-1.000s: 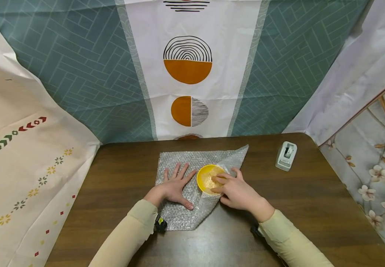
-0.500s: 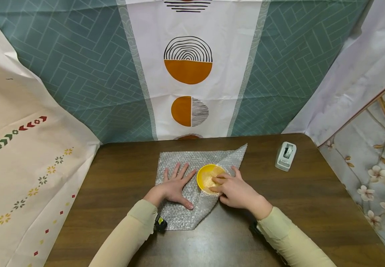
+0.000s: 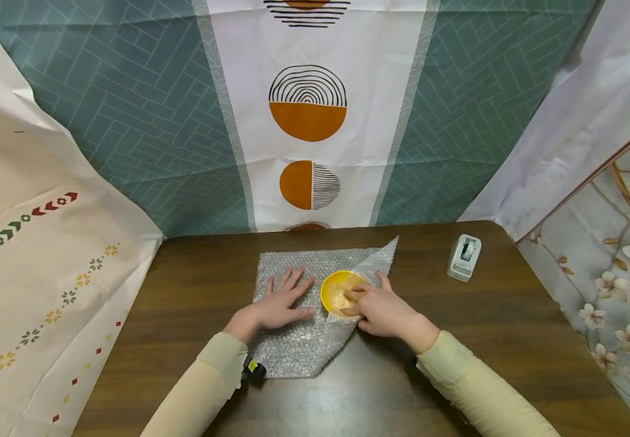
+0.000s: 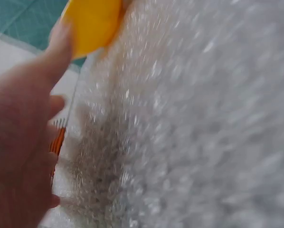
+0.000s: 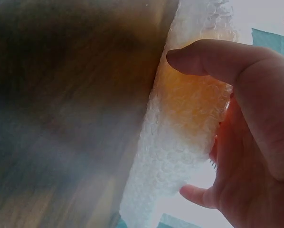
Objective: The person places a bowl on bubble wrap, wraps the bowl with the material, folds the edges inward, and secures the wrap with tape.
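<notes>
A yellow bowl (image 3: 328, 291) sits on a sheet of bubble wrap (image 3: 289, 357). One side of the sheet is folded up over the bowl's right rim. My right hand (image 3: 385, 311) grips that rim through the wrap, its fingers reaching inside the bowl. In the right wrist view the thumb (image 5: 203, 59) presses the wrap against the bowl's outer wall. Left of the bowl my left hand (image 3: 277, 306) is spread over the flat part of the wrap and holds nothing. The left wrist view shows its fingers straight and close above the sheet.
A white tape dispenser (image 3: 464, 258) stands at the back right of the brown wooden table (image 3: 200, 285). Patterned cloths (image 3: 178, 145) hang behind the table and at both sides. A black strap device (image 3: 254, 369) is on the left wrist.
My left hand has risen off the wrap and shifted slightly left, its thumb drawn in toward the fingers. The right hand keeps its hold on the wrapped rim. The view has tilted slightly.
</notes>
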Motion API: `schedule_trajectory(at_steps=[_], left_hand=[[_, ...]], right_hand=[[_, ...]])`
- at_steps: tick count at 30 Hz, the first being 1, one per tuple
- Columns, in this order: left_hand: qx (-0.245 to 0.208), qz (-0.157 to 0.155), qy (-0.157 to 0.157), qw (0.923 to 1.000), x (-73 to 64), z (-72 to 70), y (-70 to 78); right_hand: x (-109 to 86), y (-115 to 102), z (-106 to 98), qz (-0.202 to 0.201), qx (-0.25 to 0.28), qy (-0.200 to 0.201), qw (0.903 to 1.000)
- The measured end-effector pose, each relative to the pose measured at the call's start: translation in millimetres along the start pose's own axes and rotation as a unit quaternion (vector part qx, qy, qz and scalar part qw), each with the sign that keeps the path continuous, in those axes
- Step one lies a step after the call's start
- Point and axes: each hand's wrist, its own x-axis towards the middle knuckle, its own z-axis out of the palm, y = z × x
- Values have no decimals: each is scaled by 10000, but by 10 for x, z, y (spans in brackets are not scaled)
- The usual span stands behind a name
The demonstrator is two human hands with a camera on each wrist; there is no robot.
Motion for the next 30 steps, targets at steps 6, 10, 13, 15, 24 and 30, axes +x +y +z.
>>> schedule_trajectory(at_steps=[6, 10, 13, 15, 24, 30], left_hand=[[961, 1027, 1574, 9775, 36, -97, 366], [1860, 1818, 1339, 9562, 89, -112, 577], [2366, 1932, 924, 9477, 135, -89, 647], [2486, 1887, 717, 9473, 163, -69, 659], [2582, 1522, 66, 9540, 194, -85, 751], [2771, 1213, -38, 9531, 212, -64, 847]], right_hand=[[-23, 2, -27, 7, -62, -4, 10000], [-12, -1, -28, -17, -32, -12, 10000], [-10, -7, -25, -39, 25, 10, 10000], [-13, -12, -20, -44, 56, 16, 10000], [-26, -1, -24, -51, 81, 55, 9999], [-65, -28, 30, -32, -104, 226, 9997]])
